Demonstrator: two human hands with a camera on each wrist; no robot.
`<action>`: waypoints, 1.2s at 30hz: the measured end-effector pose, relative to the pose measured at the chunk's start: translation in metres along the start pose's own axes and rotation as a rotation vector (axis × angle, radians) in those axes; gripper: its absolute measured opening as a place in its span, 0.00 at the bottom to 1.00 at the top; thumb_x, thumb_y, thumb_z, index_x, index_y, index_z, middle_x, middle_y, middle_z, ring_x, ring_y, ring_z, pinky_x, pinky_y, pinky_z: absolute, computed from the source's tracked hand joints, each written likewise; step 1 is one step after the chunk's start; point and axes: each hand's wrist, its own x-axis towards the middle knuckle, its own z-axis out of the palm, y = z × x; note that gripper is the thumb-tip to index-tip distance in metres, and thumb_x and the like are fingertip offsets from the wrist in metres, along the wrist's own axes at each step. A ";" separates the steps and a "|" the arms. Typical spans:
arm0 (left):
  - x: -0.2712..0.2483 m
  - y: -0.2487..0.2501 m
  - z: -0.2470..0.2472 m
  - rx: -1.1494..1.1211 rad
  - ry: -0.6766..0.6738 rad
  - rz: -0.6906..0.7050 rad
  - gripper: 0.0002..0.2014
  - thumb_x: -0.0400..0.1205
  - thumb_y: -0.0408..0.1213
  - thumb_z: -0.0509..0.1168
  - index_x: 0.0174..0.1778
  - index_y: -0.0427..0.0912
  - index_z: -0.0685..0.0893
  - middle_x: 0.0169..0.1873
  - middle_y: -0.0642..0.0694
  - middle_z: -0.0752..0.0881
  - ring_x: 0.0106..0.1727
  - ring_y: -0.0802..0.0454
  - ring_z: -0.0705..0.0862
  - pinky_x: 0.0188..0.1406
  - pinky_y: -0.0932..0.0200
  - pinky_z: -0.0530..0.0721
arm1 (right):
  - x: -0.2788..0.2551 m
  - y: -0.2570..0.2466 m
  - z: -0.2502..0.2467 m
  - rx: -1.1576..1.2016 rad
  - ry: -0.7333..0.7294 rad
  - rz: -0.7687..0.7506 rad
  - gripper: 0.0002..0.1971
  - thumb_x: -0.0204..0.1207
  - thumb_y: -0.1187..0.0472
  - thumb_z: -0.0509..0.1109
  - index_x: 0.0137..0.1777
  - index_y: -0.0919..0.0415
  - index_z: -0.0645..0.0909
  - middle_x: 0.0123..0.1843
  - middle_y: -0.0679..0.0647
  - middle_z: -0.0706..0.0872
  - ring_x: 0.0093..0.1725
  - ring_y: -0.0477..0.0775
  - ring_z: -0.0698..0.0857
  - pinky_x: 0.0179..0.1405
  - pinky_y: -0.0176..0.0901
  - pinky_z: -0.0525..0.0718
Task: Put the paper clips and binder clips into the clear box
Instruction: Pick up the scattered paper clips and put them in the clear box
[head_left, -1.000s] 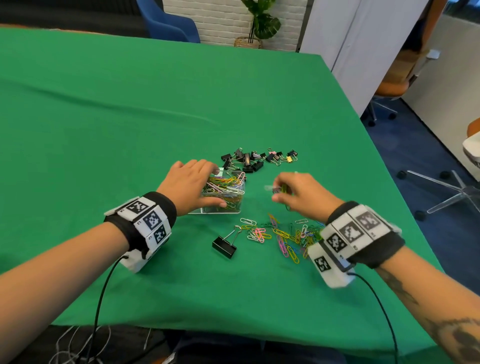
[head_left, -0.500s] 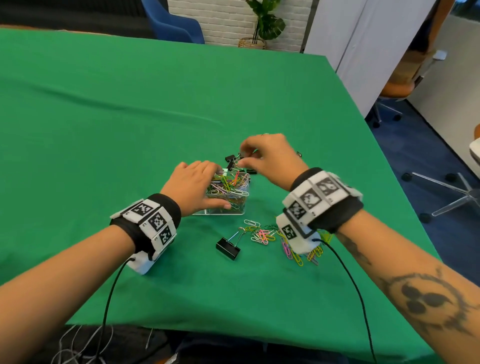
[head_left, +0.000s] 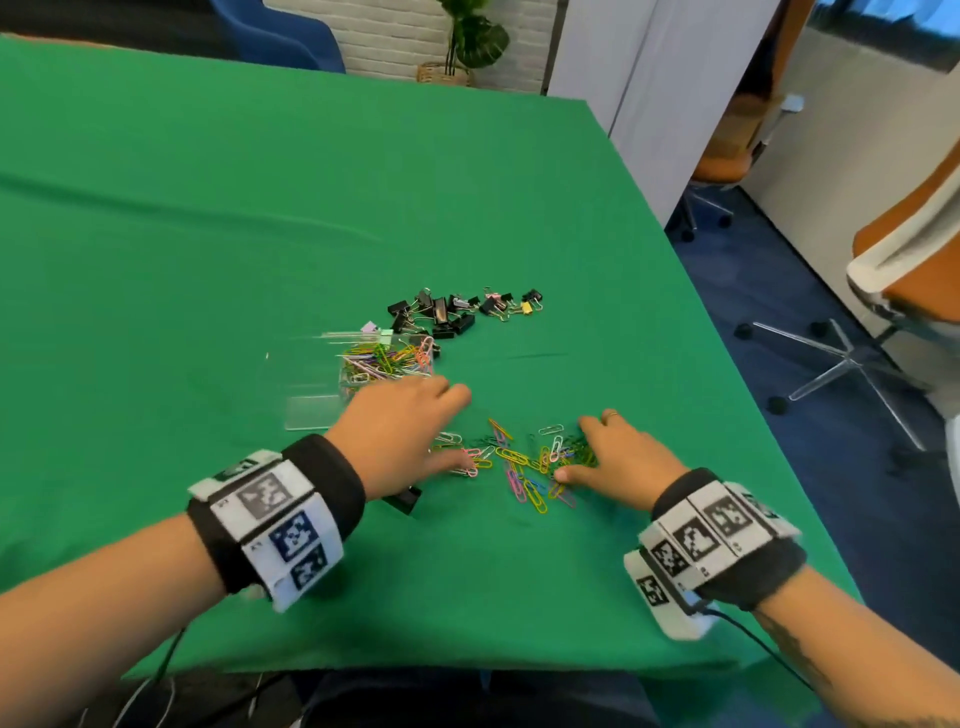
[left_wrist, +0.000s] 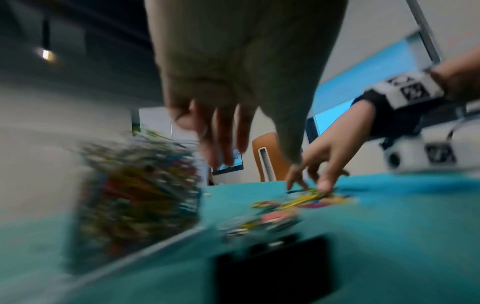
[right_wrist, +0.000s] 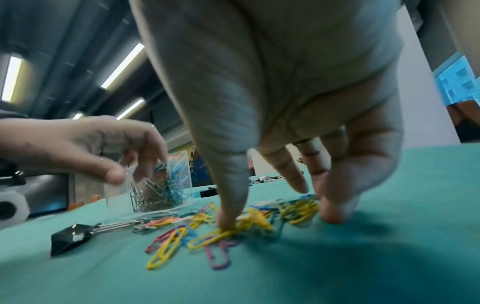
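Observation:
The clear box, heaped with coloured paper clips, stands on the green table, with its flat lid lying beside it on the left. Loose paper clips lie in front of the box. My right hand is spread over their right side, thumb and fingertips pressing on the clips. My left hand hovers open and empty between the box and the clips. A lone black binder clip lies partly under my left wrist. A pile of binder clips sits behind the box.
The table's near edge runs just below my wrists and its right edge lies close to my right hand. Office chairs stand on the floor to the right.
My right hand has come back from above the box down onto the loose paper clips. My left hand has let go of the box and moved toward the clips.

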 end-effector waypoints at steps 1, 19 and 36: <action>0.004 0.010 0.005 -0.046 -0.132 -0.070 0.33 0.73 0.65 0.60 0.66 0.45 0.69 0.56 0.45 0.78 0.57 0.44 0.81 0.49 0.49 0.81 | 0.002 -0.005 0.002 0.040 0.017 -0.015 0.32 0.73 0.42 0.68 0.70 0.62 0.67 0.71 0.64 0.68 0.67 0.64 0.77 0.64 0.50 0.76; 0.038 0.038 0.020 -0.452 -0.229 -0.182 0.34 0.66 0.44 0.78 0.67 0.43 0.74 0.60 0.42 0.77 0.60 0.43 0.79 0.59 0.55 0.76 | 0.011 0.003 0.003 0.405 0.130 -0.081 0.34 0.67 0.50 0.76 0.70 0.61 0.69 0.66 0.62 0.72 0.65 0.61 0.76 0.64 0.44 0.73; 0.048 0.032 0.029 -0.705 -0.304 -0.184 0.22 0.68 0.23 0.74 0.58 0.34 0.81 0.41 0.45 0.82 0.38 0.52 0.80 0.40 0.69 0.79 | 0.024 0.017 0.002 0.348 0.083 -0.193 0.31 0.67 0.53 0.77 0.68 0.63 0.73 0.53 0.57 0.74 0.49 0.50 0.72 0.55 0.39 0.73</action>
